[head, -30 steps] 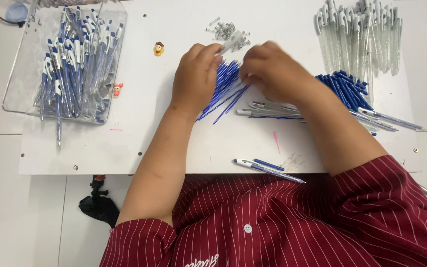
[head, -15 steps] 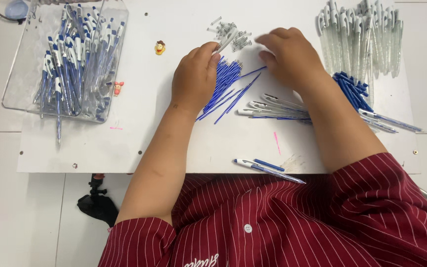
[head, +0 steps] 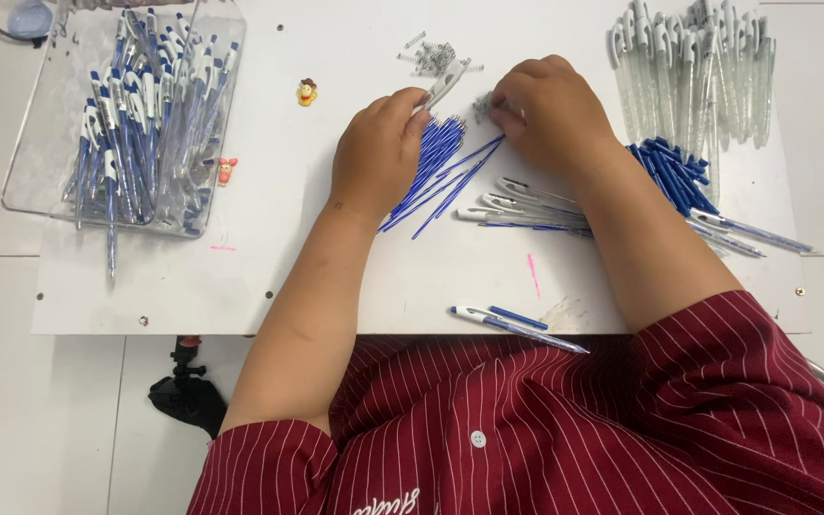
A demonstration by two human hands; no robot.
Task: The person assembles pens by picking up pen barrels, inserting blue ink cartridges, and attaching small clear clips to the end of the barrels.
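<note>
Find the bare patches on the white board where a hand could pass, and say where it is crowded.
Bare: between the clear tray and the left hand, and the near edge left of the lone pen. Crowded: around the blue refills, springs and right hand.

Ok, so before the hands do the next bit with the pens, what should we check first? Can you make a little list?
1. Left hand has a pen barrel pinched in its fingers: ok.
2. Right hand touches the small springs: ok; whether it has picked one up: cannot tell.
3. Blue refills lie in reach under the left hand: ok.
4. More springs wait higher on the white board: ok.
5. Clear tray for pens sits on the left, apart from the hands: ok.
6. Pen near the front edge lies fully on the board: ok.
</note>
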